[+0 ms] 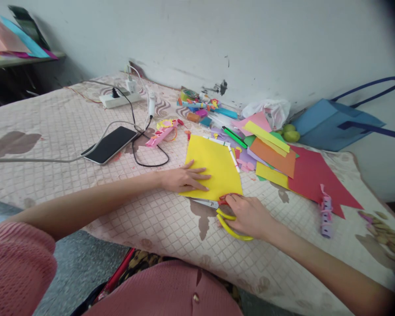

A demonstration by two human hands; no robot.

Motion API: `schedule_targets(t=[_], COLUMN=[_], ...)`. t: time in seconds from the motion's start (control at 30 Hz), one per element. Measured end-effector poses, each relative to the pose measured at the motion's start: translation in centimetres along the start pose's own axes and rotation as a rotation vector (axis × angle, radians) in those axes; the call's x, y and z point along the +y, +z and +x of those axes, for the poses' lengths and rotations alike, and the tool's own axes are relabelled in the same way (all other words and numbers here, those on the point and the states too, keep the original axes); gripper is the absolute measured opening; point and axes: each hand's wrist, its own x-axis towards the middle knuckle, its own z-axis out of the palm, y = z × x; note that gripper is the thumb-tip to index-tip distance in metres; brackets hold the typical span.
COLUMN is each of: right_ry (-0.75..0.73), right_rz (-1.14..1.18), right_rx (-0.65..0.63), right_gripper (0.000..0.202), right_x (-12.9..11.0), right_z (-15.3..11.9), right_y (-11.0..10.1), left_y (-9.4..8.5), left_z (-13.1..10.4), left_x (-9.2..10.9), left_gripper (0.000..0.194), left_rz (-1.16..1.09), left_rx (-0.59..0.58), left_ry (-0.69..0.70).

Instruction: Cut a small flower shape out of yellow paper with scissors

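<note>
A sheet of yellow paper (213, 164) lies on the patterned tablecloth in front of me. My left hand (183, 178) rests on its lower left part, palm down, fingers spread. By the sheet's near edge, my right hand (248, 215) is wrapped round scissors (228, 232) with yellow and red handles. The metal blades point left along that near edge; whether paper lies between them is unclear. White sticks with coloured marks (233, 158) lie along the sheet's far right edge.
A black-screened phone (111, 145), cables and a power strip (120, 100) are at the left. Coloured papers (273, 156), a red sheet (311, 180), markers and clay pieces spread at the right and back. A blue bag (339, 123) leans by the wall.
</note>
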Motion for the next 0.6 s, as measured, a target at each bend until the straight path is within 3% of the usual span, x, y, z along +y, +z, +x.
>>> schedule_targets(t=[0.6], right_ry=[0.009], right_rz=[0.028], right_rx=[-0.023], right_gripper=[0.047], right_x=[-0.6], right_z=[0.7], right_y=[-0.1], left_y=[0.0], left_z=[0.0], left_x=[0.0], left_gripper=[0.043], left_rz=[0.013], left_rx=[-0.003], left_ry=[-0.004])
